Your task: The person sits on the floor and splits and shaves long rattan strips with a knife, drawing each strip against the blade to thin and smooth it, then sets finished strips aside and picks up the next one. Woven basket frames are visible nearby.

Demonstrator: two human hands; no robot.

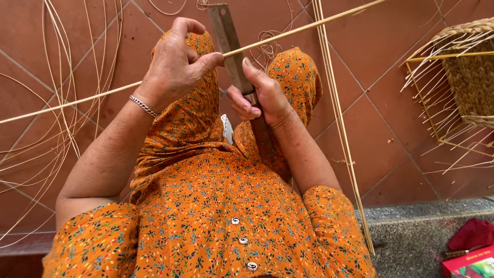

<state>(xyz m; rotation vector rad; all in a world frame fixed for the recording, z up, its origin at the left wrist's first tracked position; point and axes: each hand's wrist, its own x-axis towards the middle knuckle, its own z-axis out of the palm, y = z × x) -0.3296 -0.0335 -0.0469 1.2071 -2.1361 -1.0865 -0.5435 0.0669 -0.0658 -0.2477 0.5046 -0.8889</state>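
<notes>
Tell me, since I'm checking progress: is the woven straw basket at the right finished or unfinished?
Unfinished: the woven straw basket has loose strands sticking out beyond its bare yellow frame.

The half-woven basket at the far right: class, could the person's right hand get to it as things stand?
Probably not at once. The right hand is closed around a knife pressed against the cane strip, and the basket lies well off to the right. Only bare floor tiles and loose strips lie between.

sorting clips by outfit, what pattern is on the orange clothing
A small multicoloured floral print on the orange clothing, shown best in the head view, the only one.
</notes>
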